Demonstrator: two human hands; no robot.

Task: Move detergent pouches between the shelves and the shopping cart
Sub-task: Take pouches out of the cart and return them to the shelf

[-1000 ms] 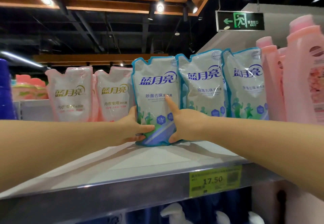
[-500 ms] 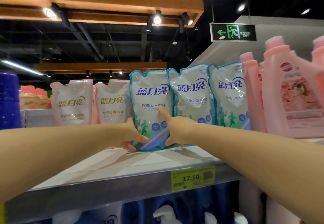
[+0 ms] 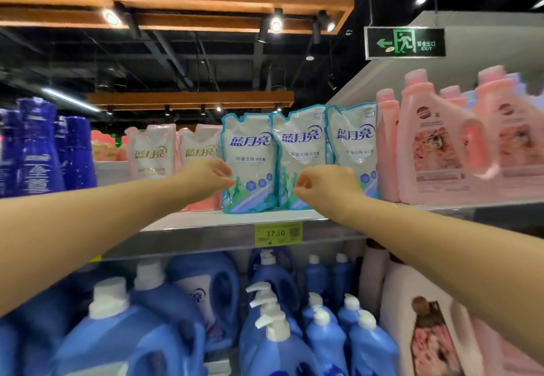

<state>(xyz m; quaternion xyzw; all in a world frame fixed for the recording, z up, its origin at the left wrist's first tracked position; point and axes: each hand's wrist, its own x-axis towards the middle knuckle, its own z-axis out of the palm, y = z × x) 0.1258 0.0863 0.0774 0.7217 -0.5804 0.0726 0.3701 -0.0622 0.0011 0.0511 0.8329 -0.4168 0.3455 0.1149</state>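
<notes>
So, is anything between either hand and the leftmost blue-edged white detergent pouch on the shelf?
Nothing visible. The left hand hovers at the left edge of the blue-edged white pouch, the right hand in front of the neighbour pouch, both empty.

- The pouch (image 3: 250, 163) between the fingers of the left hand (image 3: 206, 175) and the right hand (image 3: 326, 184) is showing a white face, a teal border, blue lettering and green running figures over a blue stripe.
- Two more pouches (image 3: 351, 143), behind and just right of the right fingers, are wearing the same colours.
- The pink-edged pouches (image 3: 151, 151), left of the left fingers, are showing white faces with gold lettering.
- The pink bottles (image 3: 435, 140), right of the right fingers, are carrying pale floral labels.
- The dark blue bottles (image 3: 44, 145), far left of the left fingers, are showing white lettering.
- The price tag (image 3: 278, 232), below the fingers, is showing black digits on yellow-green.
- The blue jugs (image 3: 123, 340), lower still, are wearing white caps.
</notes>
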